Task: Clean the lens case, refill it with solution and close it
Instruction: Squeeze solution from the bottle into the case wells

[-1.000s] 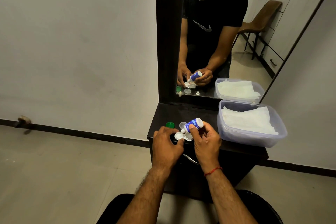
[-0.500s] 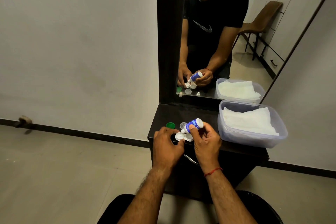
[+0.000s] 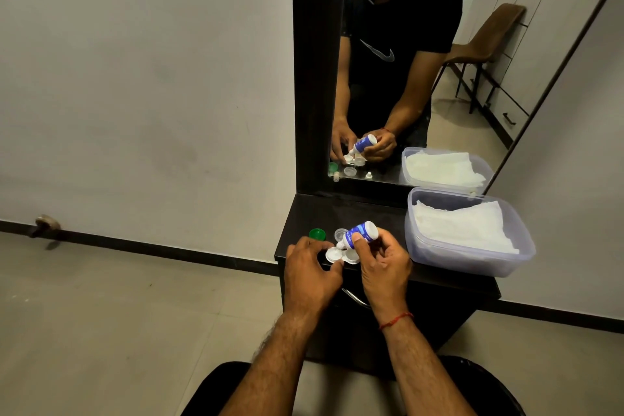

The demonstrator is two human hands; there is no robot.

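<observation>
Head view: person at a dark dresser top [image 3: 337, 209] below a mirror [image 3: 422, 44].
Right hand [image 3: 385, 267]: clenched round the solution bottle [image 3: 359, 232], thumb on its blue label.
Bottle: tilted, white base up and to the right, nozzle down and left over the lens case [image 3: 341, 255]; whether the tip touches it, cannot tell.
Left hand [image 3: 310, 273]: fingers curled on the case's near-left edge, holding it.
Lens case: white, both wells uncovered, on the dresser top near the front edge, between the two hands.
Green cap [image 3: 317, 234]: on the top, just behind the left hand.
Clear cap [image 3: 340, 233]: beside the green cap, just behind the case.
Plastic container [image 3: 466, 262]: right of the hands, white tissue [image 3: 462, 224] inside.
</observation>
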